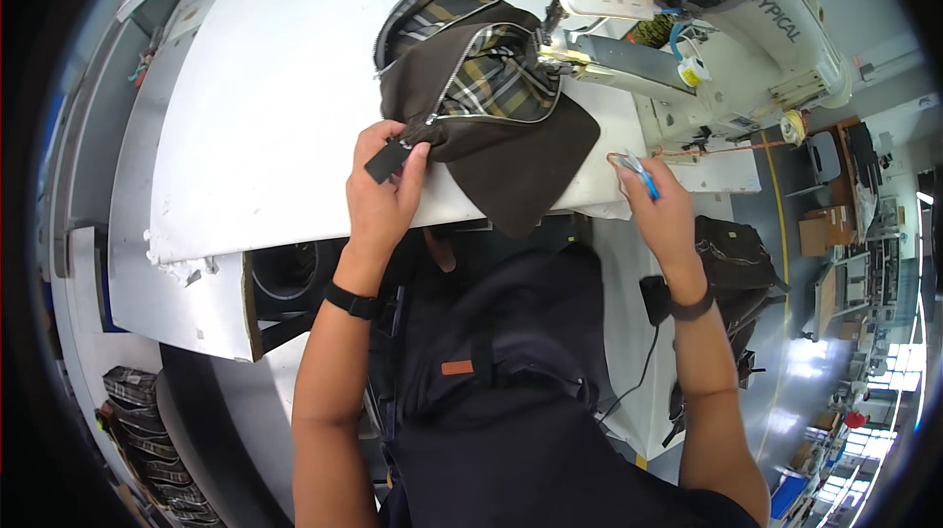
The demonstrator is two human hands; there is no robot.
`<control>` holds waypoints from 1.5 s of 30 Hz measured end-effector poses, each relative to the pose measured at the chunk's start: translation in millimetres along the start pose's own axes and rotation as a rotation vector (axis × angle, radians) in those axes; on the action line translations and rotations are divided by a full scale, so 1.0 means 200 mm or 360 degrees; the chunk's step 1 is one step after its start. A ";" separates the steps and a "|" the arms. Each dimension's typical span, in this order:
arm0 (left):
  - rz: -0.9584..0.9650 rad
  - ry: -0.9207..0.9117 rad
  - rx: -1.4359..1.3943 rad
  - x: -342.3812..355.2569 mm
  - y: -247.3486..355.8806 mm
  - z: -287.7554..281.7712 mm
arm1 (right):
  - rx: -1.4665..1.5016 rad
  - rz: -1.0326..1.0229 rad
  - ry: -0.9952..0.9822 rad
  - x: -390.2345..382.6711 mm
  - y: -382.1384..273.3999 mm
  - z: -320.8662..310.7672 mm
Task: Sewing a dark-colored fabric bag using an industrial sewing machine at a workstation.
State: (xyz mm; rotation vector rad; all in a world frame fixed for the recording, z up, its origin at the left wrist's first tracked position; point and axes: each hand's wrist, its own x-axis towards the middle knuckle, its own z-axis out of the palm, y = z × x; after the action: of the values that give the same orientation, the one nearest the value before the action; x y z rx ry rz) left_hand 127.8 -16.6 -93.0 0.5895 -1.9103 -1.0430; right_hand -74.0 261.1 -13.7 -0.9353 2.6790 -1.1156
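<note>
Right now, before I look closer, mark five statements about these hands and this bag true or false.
1. The left hand holds a dark tab at the brown bag. True.
2. The right hand is empty. False: the right hand holds a blue-and-silver tool.
3. The lining is plain. False: the lining is plaid.
4. The bag's zipped opening is open. True.
5. The table is black. False: the table is white.

Bag point(516, 160) on worktable point(265, 115), hand tool point(647, 180) to right, sewing machine point(798, 47) right rear
</note>
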 end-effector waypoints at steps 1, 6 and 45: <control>-0.0002 -0.0023 -0.0007 0.00 -0.01 0.00 | -0.0041 0.0043 0.0012 -0.03 0.11 -0.03; -0.0012 -0.0038 0.0019 0.01 -0.06 0.02 | -0.0508 0.0006 0.0183 -0.13 0.49 -0.17; -0.0100 -0.0116 0.0032 0.02 -0.03 0.03 | 0.1136 0.0793 0.0639 -0.46 0.93 -0.26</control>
State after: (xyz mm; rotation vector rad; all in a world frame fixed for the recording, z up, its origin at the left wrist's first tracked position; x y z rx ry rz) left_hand 120.6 -19.4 -98.8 0.6343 -1.9783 -1.1000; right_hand -109.2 447.3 -114.0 0.0756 2.2209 -2.0340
